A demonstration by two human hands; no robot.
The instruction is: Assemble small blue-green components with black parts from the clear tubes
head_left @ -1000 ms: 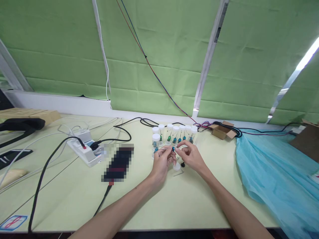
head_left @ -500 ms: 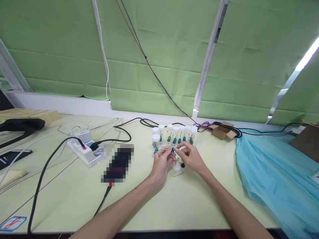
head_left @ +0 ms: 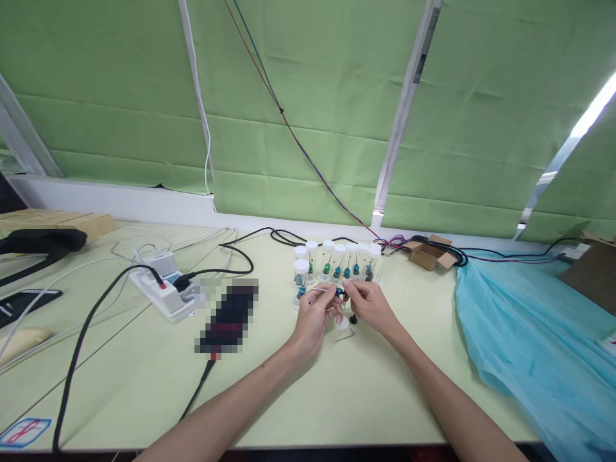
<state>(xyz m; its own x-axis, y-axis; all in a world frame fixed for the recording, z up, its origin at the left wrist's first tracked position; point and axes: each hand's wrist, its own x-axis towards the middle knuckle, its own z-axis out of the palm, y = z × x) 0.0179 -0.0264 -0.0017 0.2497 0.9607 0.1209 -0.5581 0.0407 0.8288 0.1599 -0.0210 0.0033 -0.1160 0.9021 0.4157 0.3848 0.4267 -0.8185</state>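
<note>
- From my view, the left hand (head_left: 315,317) has its grip pinched around a small blue part (head_left: 339,292), with a thin metal rod (head_left: 323,289) reaching leftward from it.
- The right hand (head_left: 373,307) has its fingertips closed on a dark tip (head_left: 344,293) at the part's right end.
- I read the long axis as sideways, with both hands equally near.
- The blue part sits between the two grips, above the surface (head_left: 385,391), nearer me than the capped vials (head_left: 328,246).
</note>
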